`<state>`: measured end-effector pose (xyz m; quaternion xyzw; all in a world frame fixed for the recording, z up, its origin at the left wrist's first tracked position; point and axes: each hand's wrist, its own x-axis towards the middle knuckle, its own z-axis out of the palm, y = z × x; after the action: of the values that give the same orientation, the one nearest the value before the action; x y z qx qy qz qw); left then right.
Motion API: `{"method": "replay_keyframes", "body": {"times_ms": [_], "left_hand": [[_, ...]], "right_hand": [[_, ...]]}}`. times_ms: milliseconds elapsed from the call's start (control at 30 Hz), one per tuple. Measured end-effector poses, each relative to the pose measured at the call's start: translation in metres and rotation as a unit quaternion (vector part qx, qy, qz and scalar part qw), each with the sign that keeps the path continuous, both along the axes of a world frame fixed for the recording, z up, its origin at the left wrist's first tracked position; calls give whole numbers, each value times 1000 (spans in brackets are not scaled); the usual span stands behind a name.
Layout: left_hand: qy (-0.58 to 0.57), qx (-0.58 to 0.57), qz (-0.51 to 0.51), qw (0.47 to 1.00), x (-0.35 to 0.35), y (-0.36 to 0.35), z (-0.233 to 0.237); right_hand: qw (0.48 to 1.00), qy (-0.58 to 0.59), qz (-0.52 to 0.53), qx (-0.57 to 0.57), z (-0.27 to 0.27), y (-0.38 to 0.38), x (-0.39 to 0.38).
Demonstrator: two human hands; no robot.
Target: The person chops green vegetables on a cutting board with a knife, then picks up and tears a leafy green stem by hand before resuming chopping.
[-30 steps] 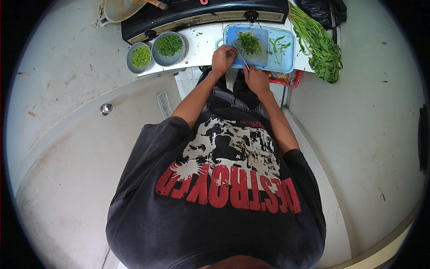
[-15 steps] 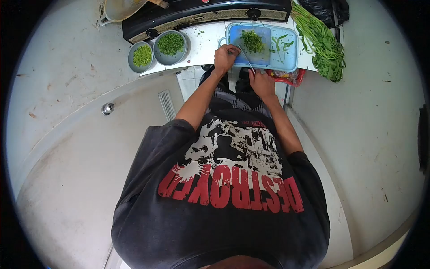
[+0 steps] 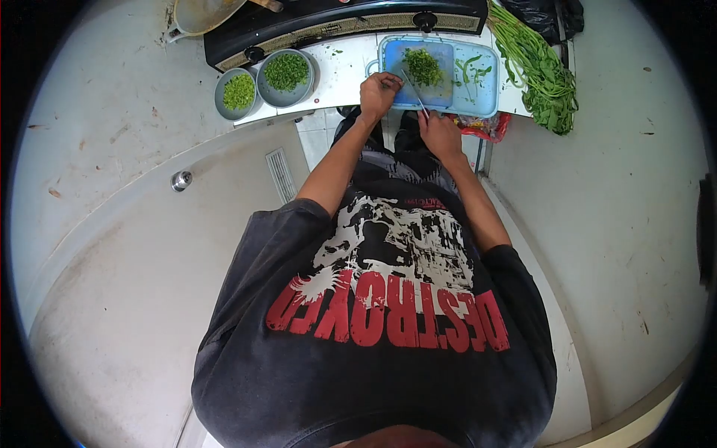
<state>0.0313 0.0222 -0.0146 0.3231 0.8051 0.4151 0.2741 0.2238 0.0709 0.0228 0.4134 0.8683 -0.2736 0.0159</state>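
Note:
My right hand (image 3: pixel 439 136) is closed around the handle of a knife (image 3: pixel 413 88), at the front edge of a blue cutting board (image 3: pixel 439 95). The blade points away from me, up and to the left. My left hand (image 3: pixel 379 94) is at the board's left front corner, fingers curled together close to the blade; anything in them is too small to make out. Beyond the blade lies a pile of chopped greens (image 3: pixel 423 67). The board rests in a light blue tray (image 3: pixel 482 107), with loose green pieces (image 3: pixel 469 70) on its right side.
Two grey bowls with chopped greens, one darker (image 3: pixel 286 72) and one paler (image 3: pixel 238 92), stand left on the white counter (image 3: pixel 334 78). A black stove (image 3: pixel 343 26) and a pan (image 3: pixel 205 16) are behind. Right lie long leafy greens (image 3: pixel 549 89) and a black bag (image 3: pixel 549 19).
The knife blade has turned slightly and its tip sits a little farther right. Both hands stay almost where they were; the whole view has shifted slightly.

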Motion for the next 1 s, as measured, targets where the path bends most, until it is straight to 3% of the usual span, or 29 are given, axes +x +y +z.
{"method": "replay_keyframes", "body": {"times_ms": [600, 700, 1000], "left_hand": [[16, 7, -17, 1000, -1, 2, 12], [11, -44, 6, 999, 1, 2, 15], [152, 21, -41, 987, 7, -5, 19]], "right_hand": [[1000, -1, 11, 10, -11, 2, -25], [1000, -13, 10, 2, -10, 2, -22], [999, -10, 7, -32, 0, 2, 1]]}}
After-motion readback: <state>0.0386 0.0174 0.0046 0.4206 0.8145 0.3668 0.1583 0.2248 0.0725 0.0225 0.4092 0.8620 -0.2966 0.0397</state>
